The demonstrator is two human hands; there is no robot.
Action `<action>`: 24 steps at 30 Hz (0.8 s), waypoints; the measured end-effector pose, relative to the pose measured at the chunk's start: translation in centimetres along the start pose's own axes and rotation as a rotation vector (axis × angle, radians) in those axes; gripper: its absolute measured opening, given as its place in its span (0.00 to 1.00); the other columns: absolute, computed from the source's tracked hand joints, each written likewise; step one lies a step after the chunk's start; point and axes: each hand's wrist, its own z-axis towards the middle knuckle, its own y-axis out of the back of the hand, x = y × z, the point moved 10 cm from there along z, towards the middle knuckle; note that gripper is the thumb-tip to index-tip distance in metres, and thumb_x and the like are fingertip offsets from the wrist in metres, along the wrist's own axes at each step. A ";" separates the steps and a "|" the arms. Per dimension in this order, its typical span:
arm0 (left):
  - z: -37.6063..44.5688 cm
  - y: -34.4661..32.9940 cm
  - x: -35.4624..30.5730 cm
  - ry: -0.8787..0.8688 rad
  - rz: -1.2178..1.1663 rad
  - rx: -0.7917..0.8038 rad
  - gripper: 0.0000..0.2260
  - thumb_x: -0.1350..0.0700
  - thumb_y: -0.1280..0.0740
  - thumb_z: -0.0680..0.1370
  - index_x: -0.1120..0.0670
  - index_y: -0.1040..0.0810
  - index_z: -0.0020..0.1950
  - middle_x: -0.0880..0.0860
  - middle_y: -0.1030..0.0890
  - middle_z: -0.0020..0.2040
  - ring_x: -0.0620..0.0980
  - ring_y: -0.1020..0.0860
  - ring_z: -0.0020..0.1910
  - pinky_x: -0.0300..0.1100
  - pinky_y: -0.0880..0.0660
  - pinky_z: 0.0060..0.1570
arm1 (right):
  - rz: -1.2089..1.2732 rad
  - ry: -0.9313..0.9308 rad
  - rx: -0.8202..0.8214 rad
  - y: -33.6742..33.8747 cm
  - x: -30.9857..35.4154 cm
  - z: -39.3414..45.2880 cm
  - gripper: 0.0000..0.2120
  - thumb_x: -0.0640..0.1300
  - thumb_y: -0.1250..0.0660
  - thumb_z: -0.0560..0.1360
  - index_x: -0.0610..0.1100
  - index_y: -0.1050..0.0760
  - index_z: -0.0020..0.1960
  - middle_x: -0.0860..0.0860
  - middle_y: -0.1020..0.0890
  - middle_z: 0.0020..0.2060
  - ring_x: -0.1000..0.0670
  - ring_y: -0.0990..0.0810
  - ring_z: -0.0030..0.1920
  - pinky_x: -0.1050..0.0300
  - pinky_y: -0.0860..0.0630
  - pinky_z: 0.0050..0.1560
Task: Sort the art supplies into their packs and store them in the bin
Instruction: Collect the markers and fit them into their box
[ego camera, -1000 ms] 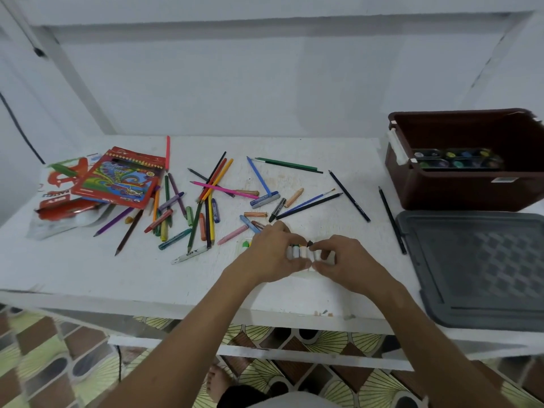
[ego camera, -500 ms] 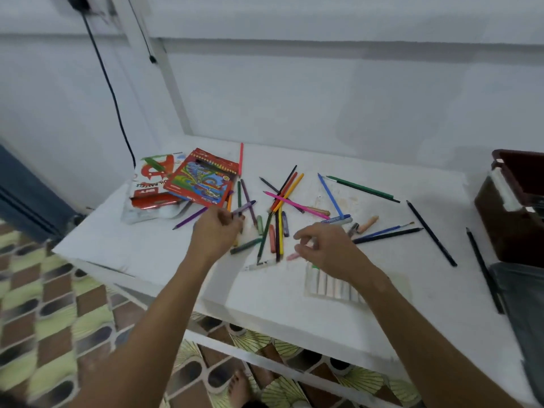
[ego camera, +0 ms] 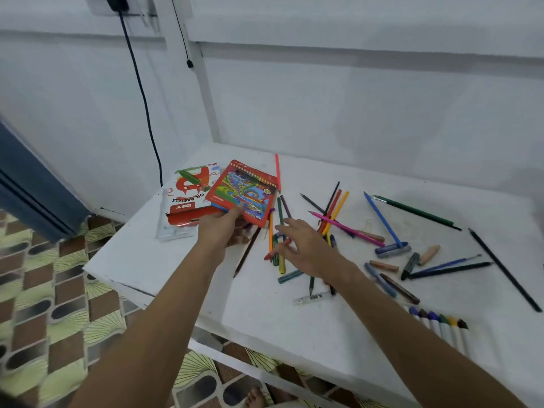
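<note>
Head view: pencil pack [ego camera: 243,195] between left fingers [ego camera: 235,212]

Your left hand [ego camera: 219,228] grips the near edge of the red coloured-pencil pack [ego camera: 243,195], thumb on top, with the oil pastels box [ego camera: 188,195] just beside it. Your right hand [ego camera: 306,248] hovers with fingers spread above the scattered pencils [ego camera: 332,213] on the white desk [ego camera: 265,313]. A row of crayons [ego camera: 441,328] lies near the desk's front right.
</note>
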 end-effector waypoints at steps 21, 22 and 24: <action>-0.1 0.0 0.5 -0.373 0.782 0.031 0.07 0.51 0.29 0.72 0.54 0.19 0.39 0.48 0.19 0.35 0.44 0.24 0.35 0.33 0.33 0.32 | -0.091 -0.313 -0.193 -1.6 -0.4 5.5 0.17 0.58 0.34 0.72 0.45 0.29 0.38 0.49 0.19 0.37 0.47 0.21 0.42 0.56 0.31 0.45; -0.2 -0.3 0.4 -0.405 0.833 0.032 0.07 0.51 0.31 0.73 0.54 0.18 0.41 0.50 0.18 0.37 0.46 0.23 0.36 0.33 0.32 0.33 | -0.112 -0.329 -0.189 -1.5 -0.4 5.4 0.17 0.59 0.33 0.71 0.45 0.29 0.38 0.49 0.20 0.37 0.47 0.21 0.42 0.56 0.33 0.45; -0.3 -0.6 0.6 -0.420 0.880 0.041 0.08 0.51 0.32 0.74 0.54 0.16 0.44 0.51 0.18 0.40 0.47 0.23 0.36 0.34 0.31 0.34 | -0.156 -0.356 -0.184 -1.4 -0.3 5.3 0.18 0.61 0.33 0.70 0.45 0.29 0.38 0.51 0.21 0.35 0.48 0.23 0.41 0.55 0.36 0.45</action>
